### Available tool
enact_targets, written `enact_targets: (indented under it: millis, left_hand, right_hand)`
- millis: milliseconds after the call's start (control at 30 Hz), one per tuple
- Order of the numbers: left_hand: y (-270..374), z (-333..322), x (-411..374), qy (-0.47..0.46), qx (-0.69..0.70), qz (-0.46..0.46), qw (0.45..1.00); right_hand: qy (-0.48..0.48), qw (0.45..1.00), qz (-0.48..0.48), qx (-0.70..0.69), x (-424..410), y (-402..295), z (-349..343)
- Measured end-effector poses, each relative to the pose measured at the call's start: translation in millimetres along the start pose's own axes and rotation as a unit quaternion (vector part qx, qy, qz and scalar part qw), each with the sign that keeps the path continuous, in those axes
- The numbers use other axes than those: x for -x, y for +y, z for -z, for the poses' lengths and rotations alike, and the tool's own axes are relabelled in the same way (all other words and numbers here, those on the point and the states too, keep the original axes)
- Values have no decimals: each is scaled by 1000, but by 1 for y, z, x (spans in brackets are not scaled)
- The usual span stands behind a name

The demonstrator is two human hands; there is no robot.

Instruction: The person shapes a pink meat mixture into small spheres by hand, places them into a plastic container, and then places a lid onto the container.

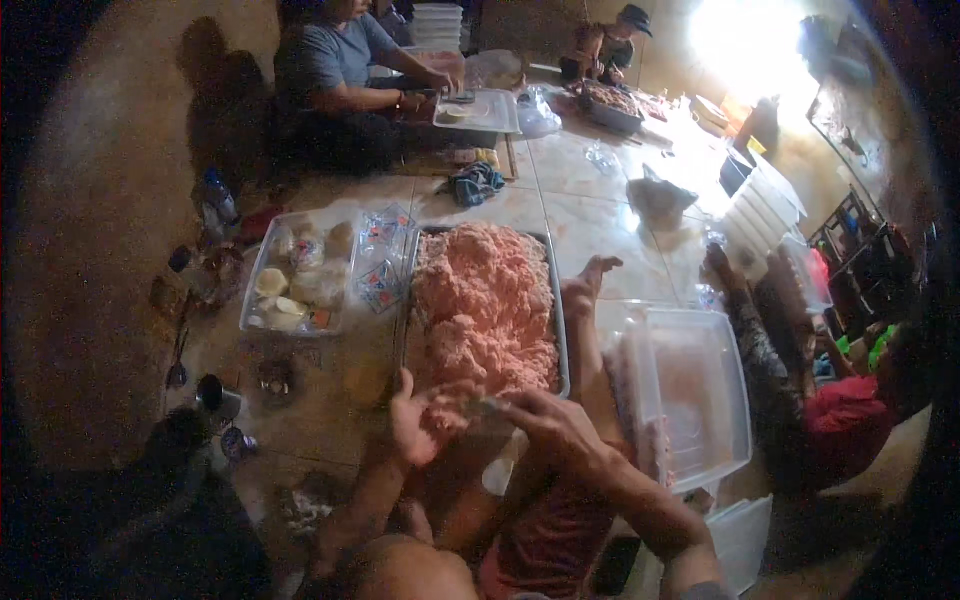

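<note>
A deep metal tray (564, 330) heaped with pink ground-meat paste (484, 300) lies straight before me. Near its front edge my left hand (420, 427) is turned palm up, thumb raised, with a small lump of pink paste (448, 417) on it. My right hand (551, 424) comes in from the right and pinches a small thin tool (491, 405), whose tip is over the left fingers. Blur hides the tool's exact kind and the ends of my left fingers.
Left of the tray is a clear plastic box (251, 300) holding pale round pieces; printed plastic packets (382, 289) lie between. A lidded translucent container (739, 405) stands at right beside my leg. A dark cup (217, 397) is at left. People sit at the back and right.
</note>
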State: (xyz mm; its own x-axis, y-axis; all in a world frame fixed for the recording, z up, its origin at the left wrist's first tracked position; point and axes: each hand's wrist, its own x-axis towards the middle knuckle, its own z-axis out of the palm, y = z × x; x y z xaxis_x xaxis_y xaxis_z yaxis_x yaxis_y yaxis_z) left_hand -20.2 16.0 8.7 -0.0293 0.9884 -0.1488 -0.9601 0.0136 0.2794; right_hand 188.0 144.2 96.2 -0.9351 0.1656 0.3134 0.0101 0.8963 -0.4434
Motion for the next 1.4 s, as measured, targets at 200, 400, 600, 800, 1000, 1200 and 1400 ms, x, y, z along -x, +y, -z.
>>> enact_targets:
  millis: [200,400,600,800,1000,1200,1400]
  left_hand:
    - [-34,-20,11,101,42,-8,994]
    - [-41,35,37,109,27,-51,992]
    - [-53,51,36,85,49,68,993]
    - [-53,65,34,21,130,95,987]
    - [-37,44,24,-34,169,79,982]
    - [-29,10,-3,-27,225,98,969]
    - [-38,24,-7,101,55,10,993]
  right_hand:
    - [-18,999,26,-4,31,30,-27]
    - [-48,974,-54,214,-22,30,22]
    - [-2,943,63,326,-29,74,-27]
    - [-61,977,121,167,-34,100,-24]
    - [-55,997,-17,44,-25,73,14]
    - [-69,997,10,-15,12,79,-28]
    - [-42,997,-61,-31,22,39,-54]
